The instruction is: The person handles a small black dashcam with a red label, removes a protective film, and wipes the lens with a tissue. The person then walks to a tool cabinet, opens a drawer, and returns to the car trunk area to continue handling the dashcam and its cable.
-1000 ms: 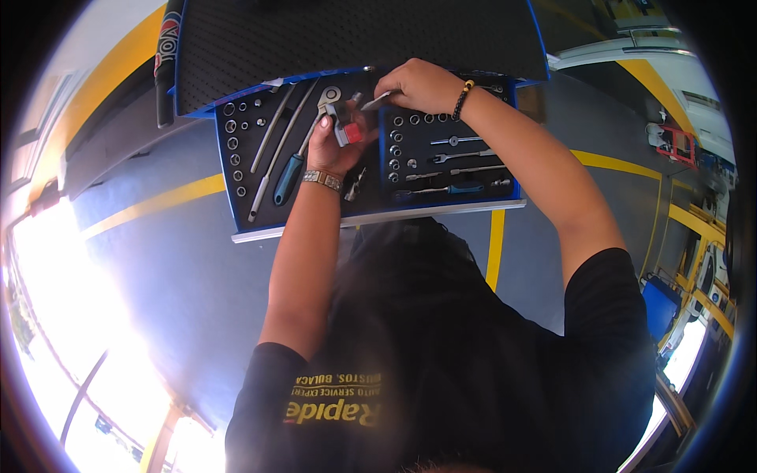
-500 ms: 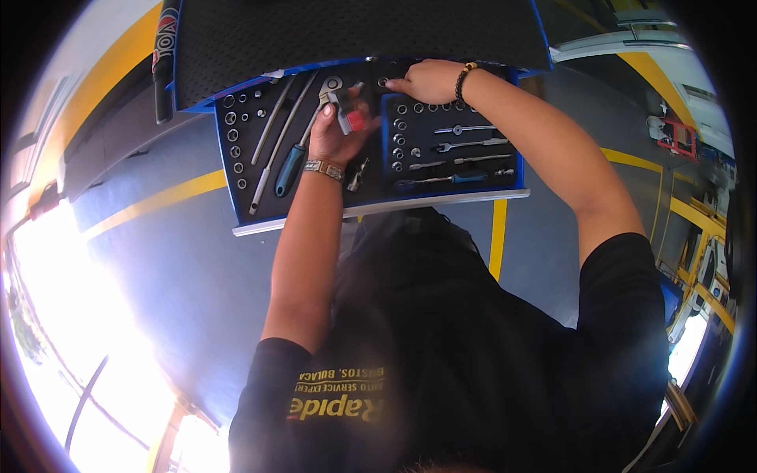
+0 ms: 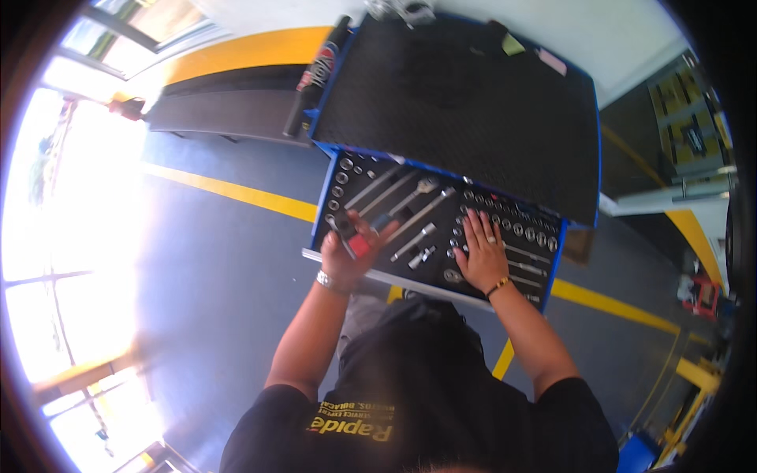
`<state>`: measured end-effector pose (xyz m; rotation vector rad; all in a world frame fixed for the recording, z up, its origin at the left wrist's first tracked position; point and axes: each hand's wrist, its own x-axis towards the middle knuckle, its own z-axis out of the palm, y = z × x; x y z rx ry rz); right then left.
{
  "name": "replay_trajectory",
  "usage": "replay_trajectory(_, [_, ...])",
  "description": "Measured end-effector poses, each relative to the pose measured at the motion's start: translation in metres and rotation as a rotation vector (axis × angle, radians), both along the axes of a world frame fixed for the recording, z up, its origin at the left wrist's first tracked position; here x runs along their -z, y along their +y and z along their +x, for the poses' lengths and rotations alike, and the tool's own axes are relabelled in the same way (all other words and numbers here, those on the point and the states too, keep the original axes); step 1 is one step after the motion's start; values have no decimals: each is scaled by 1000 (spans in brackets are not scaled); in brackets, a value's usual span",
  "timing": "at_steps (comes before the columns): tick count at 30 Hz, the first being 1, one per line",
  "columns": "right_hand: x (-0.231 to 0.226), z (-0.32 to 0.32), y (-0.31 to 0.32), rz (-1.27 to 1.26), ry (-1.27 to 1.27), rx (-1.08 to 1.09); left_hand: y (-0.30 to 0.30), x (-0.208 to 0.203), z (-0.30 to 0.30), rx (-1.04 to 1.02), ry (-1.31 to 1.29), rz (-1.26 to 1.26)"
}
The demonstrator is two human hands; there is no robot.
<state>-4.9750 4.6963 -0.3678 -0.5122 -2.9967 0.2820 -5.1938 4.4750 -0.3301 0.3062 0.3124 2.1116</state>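
My left hand (image 3: 347, 256) is over the front left of an open tool drawer (image 3: 426, 288), closed around a small red and dark grey block-shaped object (image 3: 357, 244) whose kind I cannot make out. Fingers of my right hand (image 3: 482, 256) stretch flat across the drawer's right part, over or against the sockets and nothing visible held. Rows of chrome sockets (image 3: 528, 234) run beside and beyond it. Between my hands lie a ratchet (image 3: 426, 186), a long bar (image 3: 424, 214) and short extension pieces (image 3: 423, 257) in dark foam. My left hand hides some of the left-hand tools.
The blue cabinet's black ribbed top (image 3: 457, 102) rises beyond the drawer. A black cylinder (image 3: 317, 75) stands along its left side. Paper scraps (image 3: 552, 61) lie at the top's far right. Yellow lines (image 3: 236, 193) cross the grey floor. A red stand (image 3: 700, 297) is far right.
My view has shifted back, showing more of the cabinet top. My right hand has come from the drawer's back edge toward its front, fingers now spread. My left hand, still gripping the object, has moved toward the front.
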Motion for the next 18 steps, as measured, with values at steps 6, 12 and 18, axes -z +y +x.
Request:
replay_trajectory(6, [-8, 1, -2, 141, 41, -49, -153, -5, 84, -276, -59, 10])
replay_trajectory(12, [-42, 20, -6, -358, 125, -391, -335, 3, 257, -808, -254, -200])
replay_trajectory(18, [-74, 45, -37, 644, -110, -600, -448, 27, 461, -1489, -267, -86])
